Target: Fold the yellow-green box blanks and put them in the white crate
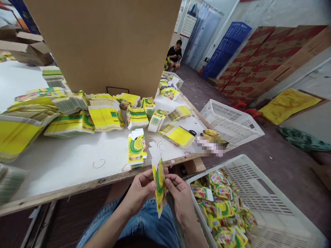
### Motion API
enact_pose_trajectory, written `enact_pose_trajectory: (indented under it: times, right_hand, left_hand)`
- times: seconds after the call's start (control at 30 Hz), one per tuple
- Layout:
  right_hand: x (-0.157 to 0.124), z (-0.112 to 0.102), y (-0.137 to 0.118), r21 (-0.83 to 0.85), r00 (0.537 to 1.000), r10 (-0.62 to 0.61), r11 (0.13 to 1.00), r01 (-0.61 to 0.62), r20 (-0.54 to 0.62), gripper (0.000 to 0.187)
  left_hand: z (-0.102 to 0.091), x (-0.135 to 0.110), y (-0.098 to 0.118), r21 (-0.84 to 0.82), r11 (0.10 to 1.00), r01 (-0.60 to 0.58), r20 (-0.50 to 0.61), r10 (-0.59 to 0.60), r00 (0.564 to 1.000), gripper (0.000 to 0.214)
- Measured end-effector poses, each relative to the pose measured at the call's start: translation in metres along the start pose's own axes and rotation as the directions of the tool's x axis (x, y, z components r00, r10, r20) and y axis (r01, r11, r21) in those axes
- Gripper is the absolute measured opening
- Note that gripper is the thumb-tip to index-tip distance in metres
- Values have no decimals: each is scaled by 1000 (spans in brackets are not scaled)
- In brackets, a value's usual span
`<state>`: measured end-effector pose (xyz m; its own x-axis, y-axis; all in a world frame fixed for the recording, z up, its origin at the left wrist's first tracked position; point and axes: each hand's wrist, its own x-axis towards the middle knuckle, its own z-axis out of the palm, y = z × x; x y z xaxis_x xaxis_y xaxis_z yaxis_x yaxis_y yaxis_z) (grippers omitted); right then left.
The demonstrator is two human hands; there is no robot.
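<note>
Between my two hands, over my lap at the table's edge, is a yellow and green printed carton [159, 179] with white flaps standing up at its top. My left hand [142, 189] pinches it from the left, thumb on its printed face. On the other side my right hand [179, 193] grips its right edge with bent fingers. Just beyond, a small stack of flat cartons [136, 148] of the same print lies at the table's front edge. To the right of my right hand stands a white crate [258, 193] holding many small yellow packets [222, 206].
Bundles of flat yellow cartons [106, 113] line the white table [77, 156] before a tall cardboard sheet [103, 44]. Scissors [191, 132] and bananas [210, 133] lie by the right edge. Another white crate [232, 120] stands on the floor. A person [174, 55] sits far back.
</note>
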<state>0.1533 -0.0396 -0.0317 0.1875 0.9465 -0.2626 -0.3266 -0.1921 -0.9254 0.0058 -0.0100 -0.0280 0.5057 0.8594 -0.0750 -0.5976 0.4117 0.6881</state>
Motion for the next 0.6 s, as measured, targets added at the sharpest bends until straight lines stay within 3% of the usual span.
enact_pose_trajectory:
  times: [0.4, 0.6]
  right_hand:
    - [-6, 8, -7, -162, 999, -12, 987, 18, 38, 37]
    - [-5, 3, -12, -350, 983, -185, 921, 171, -7, 31]
  left_hand:
    - [1, 5, 1, 11, 1000, -5, -219, 7, 976, 48]
    - [0, 5, 0, 90, 996, 0, -214, 19, 977, 50]
